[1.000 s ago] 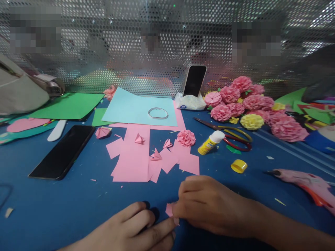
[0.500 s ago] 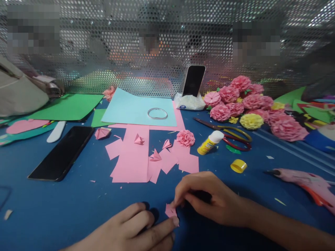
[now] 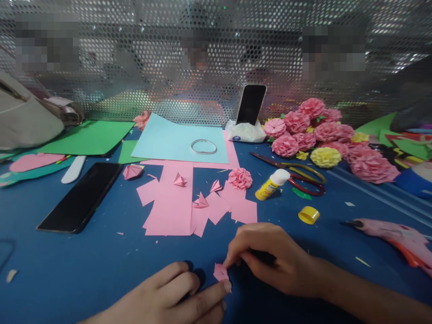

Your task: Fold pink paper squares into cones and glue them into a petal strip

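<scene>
Right hand has lifted partly off the folded pink paper, baring it; pressing seems eased. Its fingertips meet the edge, pinch unclear. Left hand, loosely spread, pins the paper to the blue table.

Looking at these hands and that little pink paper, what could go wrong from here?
The small pink paper might slip, since the left hand seems to press only its lower edge. The right hand could brush the pink glue gun lying to its right; I can't tell whether that's hot. The propped phone at the white packet might topple if knocked.
</scene>
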`<state>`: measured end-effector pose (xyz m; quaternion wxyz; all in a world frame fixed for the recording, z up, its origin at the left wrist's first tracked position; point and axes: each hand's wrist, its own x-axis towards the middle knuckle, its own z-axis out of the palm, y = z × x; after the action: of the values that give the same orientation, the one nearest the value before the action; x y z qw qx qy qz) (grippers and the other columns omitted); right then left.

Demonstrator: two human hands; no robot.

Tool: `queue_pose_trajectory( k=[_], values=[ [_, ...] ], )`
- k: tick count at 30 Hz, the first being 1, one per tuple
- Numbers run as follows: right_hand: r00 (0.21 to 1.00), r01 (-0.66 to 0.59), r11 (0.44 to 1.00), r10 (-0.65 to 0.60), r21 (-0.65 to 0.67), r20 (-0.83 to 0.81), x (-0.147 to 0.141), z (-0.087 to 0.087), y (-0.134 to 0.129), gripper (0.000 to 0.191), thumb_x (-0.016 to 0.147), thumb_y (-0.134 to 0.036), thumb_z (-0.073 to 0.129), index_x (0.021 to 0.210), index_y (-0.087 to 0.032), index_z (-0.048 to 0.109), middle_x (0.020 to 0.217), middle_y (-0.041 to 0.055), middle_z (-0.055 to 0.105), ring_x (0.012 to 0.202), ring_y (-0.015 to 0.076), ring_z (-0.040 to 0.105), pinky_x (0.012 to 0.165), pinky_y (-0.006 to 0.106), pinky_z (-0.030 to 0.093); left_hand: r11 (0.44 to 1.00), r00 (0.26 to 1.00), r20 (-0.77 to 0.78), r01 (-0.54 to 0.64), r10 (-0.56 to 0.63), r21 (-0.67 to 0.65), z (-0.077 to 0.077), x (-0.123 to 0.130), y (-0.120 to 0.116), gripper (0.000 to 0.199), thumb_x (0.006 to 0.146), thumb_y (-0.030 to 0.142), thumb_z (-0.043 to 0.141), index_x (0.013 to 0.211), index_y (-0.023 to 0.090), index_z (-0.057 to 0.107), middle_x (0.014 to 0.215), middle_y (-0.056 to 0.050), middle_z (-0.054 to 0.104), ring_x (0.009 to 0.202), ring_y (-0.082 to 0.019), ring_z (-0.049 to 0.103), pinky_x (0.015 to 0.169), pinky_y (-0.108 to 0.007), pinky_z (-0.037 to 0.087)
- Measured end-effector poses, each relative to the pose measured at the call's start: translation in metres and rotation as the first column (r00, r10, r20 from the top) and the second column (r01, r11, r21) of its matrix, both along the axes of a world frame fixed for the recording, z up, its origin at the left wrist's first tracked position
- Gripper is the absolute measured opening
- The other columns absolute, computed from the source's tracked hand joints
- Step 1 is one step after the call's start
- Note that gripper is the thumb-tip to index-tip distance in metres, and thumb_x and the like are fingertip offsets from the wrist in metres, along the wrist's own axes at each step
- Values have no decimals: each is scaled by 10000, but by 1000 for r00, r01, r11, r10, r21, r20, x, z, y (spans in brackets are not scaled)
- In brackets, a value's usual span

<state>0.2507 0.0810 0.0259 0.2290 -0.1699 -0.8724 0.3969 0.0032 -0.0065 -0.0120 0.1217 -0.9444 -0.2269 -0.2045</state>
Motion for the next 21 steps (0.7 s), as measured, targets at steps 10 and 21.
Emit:
queue_pose_trajectory(
  k=[10,21],
  values=[
    [988,-89,972,59,216,139,2,-1,-3,224,937,-89,459,1014,-189,645,788,11,670,720,139,557,677,243,396,1000,999,-33,9,-10,-13,3,-1,0,243,1020,240,525,1214,237,670,1449,13,521,856,-152,512,814,-282,464],
    [992,-120,958,104,261,78,2,-3,-4,242,960,-96,473,1146,-183,602,874,34,703,806,145,606,734,249,446,1000,1000,-28,11,-11,4,1,-1,0,252,1022,243,520,1226,237,667,1471,6,500,847,-146,528,811,-279,474]
  ],
)
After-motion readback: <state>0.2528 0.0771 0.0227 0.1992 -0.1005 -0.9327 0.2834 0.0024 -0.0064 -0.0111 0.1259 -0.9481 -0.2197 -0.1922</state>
